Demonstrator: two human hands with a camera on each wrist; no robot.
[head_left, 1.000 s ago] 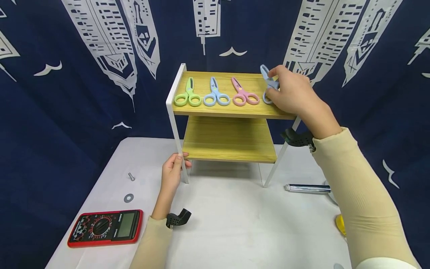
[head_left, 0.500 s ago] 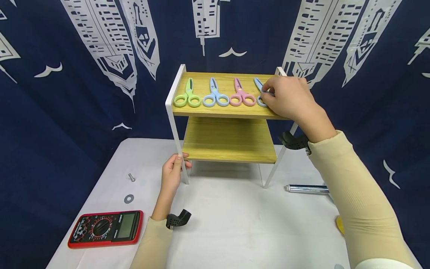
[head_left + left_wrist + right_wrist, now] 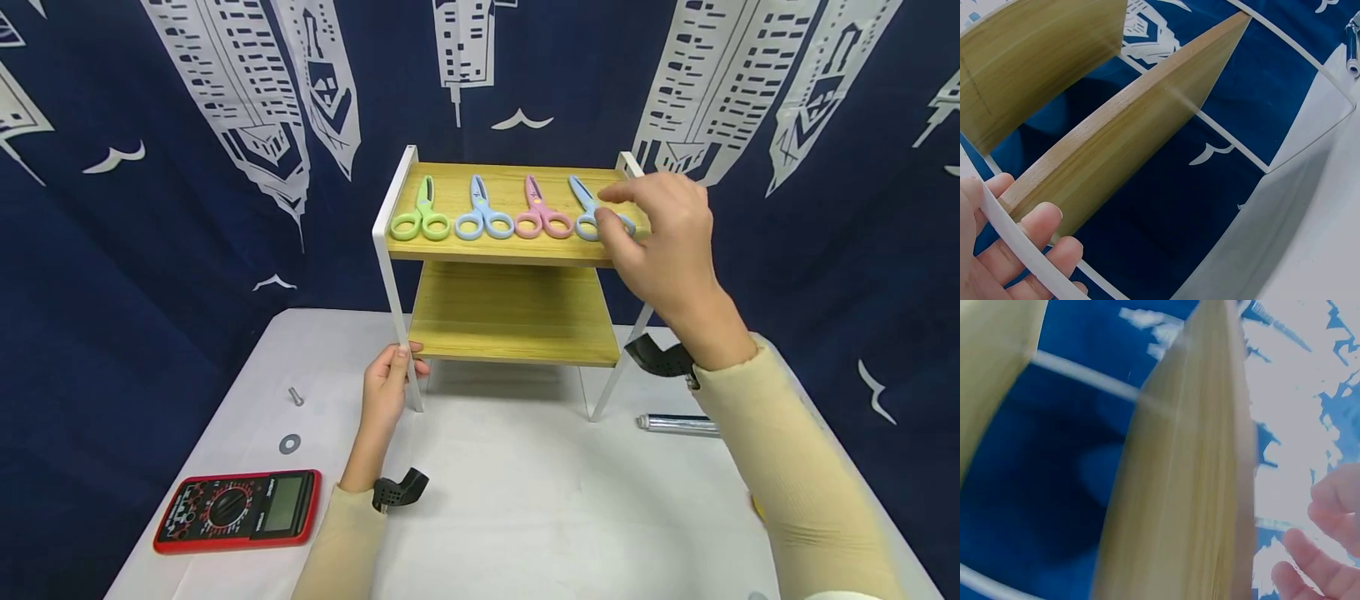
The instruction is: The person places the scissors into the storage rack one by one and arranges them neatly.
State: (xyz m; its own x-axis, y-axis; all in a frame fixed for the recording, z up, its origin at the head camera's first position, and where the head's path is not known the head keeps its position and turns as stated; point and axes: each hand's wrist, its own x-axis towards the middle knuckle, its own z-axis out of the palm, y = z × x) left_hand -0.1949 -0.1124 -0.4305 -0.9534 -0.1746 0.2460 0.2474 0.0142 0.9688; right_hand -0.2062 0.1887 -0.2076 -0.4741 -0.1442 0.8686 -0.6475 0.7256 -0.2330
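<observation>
In the head view, green scissors (image 3: 425, 204), blue scissors (image 3: 480, 204), pink scissors (image 3: 535, 200) and a second pair of blue scissors (image 3: 583, 195) lie in a row on the upper board of a two-tier wooden shelf (image 3: 513, 312). My right hand (image 3: 667, 246) hovers at the rightmost blue scissors, thumb and forefinger spread apart, partly covering their handles. Nothing is held in it. With my left hand (image 3: 387, 383) I grip the white front left leg (image 3: 1019, 244) of the shelf, near the lower board; the left wrist view shows fingers curled round it.
On the white table (image 3: 525, 517), a red and black multimeter (image 3: 237, 510), a washer (image 3: 289, 443) and a bolt (image 3: 296, 397) lie at the left. A shiny metal tube (image 3: 678, 425) is at the right, partly behind my sleeve. A dark blue patterned curtain (image 3: 555, 42) hangs behind.
My right hand set the last blue scissors down on the upper board, let go and drew back slightly. The pink scissors shifted a little left and straightened. My left hand stayed put.
</observation>
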